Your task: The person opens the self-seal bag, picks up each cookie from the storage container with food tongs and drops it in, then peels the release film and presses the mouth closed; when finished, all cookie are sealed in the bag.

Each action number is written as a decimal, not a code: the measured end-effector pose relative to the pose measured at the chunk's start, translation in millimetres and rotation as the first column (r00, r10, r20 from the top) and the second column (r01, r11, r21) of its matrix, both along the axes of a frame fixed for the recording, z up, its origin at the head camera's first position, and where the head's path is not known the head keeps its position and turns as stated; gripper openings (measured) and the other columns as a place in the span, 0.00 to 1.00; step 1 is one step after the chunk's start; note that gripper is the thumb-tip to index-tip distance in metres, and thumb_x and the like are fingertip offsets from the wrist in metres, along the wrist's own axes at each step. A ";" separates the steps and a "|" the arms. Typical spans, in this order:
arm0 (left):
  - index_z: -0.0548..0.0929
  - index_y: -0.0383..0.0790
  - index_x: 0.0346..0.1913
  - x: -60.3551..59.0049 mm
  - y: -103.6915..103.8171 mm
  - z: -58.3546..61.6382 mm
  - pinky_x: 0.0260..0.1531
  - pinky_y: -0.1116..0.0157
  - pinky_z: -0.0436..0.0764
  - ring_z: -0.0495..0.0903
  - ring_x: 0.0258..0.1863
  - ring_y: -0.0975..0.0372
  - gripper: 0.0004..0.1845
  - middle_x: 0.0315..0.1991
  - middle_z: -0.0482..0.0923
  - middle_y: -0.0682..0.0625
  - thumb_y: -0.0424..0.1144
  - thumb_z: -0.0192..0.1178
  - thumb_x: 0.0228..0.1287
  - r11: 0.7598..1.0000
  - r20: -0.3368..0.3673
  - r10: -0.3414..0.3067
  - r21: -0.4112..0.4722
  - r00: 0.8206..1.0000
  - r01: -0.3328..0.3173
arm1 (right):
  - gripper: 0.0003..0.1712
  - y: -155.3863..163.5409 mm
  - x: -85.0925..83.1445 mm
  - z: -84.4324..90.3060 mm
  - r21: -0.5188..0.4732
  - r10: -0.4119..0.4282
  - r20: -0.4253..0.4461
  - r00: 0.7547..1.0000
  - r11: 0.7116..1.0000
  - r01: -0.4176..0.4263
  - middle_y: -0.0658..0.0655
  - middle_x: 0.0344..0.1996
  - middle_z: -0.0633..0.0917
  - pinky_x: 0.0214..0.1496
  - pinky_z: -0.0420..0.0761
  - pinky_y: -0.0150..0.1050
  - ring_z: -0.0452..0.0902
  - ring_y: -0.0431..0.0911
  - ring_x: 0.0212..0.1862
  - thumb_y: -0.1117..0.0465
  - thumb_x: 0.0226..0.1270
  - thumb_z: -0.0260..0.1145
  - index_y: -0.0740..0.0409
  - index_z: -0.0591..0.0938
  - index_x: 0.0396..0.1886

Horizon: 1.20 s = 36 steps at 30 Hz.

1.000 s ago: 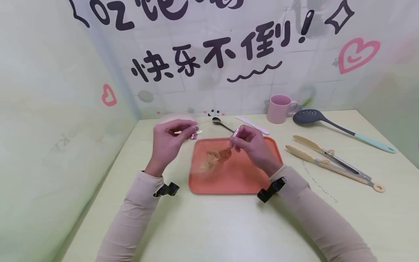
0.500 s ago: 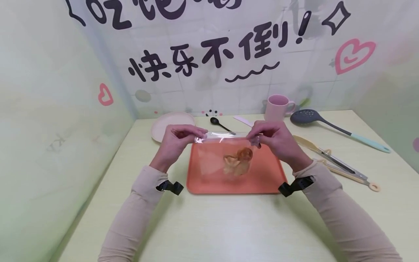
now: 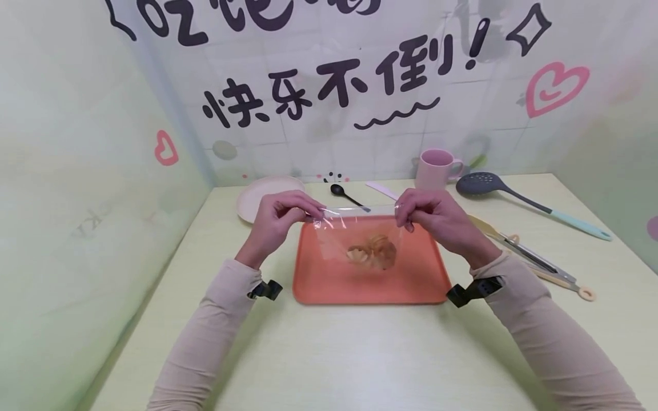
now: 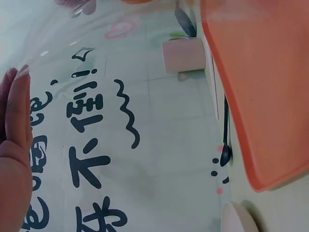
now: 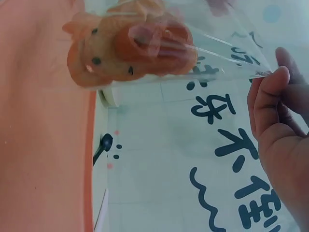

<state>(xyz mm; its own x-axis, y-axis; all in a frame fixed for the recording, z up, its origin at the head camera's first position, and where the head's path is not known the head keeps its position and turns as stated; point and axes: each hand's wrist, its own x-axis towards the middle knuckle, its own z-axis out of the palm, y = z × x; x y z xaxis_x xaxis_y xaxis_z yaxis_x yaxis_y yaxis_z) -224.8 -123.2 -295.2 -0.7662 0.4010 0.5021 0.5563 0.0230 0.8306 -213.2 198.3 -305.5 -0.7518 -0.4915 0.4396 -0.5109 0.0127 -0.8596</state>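
Observation:
A clear plastic bag [image 3: 334,242] hangs stretched between both hands, above the orange tray [image 3: 329,288]. My left hand [image 3: 277,225] pinches its upper left corner, and my right hand [image 3: 439,222] pinches the upper right one. Tan and orange-brown lumpy pieces [image 3: 379,251] sit low in the bag, toward its right side. Up close in the right wrist view, the pieces [image 5: 104,53] are rounded, with small dark dots, and their kind stays unclear. Thumb and fingers of the right hand [image 5: 280,121] meet at the bag's gathered corner there.
Behind the tray are a pale pink plate [image 3: 252,197], a black spoon [image 3: 345,194], a lilac knife [image 3: 382,189] and a pink mug [image 3: 433,169]. A slotted spoon [image 3: 483,184] and tongs [image 3: 534,260] lie to the right. A printed wall sheet [image 3: 319,151] stands behind.
My right hand has moved right, spreading the bag wide between the hands. The pieces inside have shifted right and the bag has stopped blurring. The plate has come into fuller view.

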 end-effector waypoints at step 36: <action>0.92 0.39 0.34 30.3 -5.4 74.4 0.38 0.71 0.88 0.86 0.39 0.63 0.10 0.35 0.89 0.50 0.22 0.71 0.54 0.859 -0.224 -0.001 -0.499 0.975 -0.114 | 0.13 -104.6 2.9 41.9 0.359 0.205 -0.295 0.933 0.929 -0.090 0.52 0.42 0.90 0.56 0.83 0.39 0.84 0.41 0.51 0.67 0.73 0.58 0.56 0.89 0.40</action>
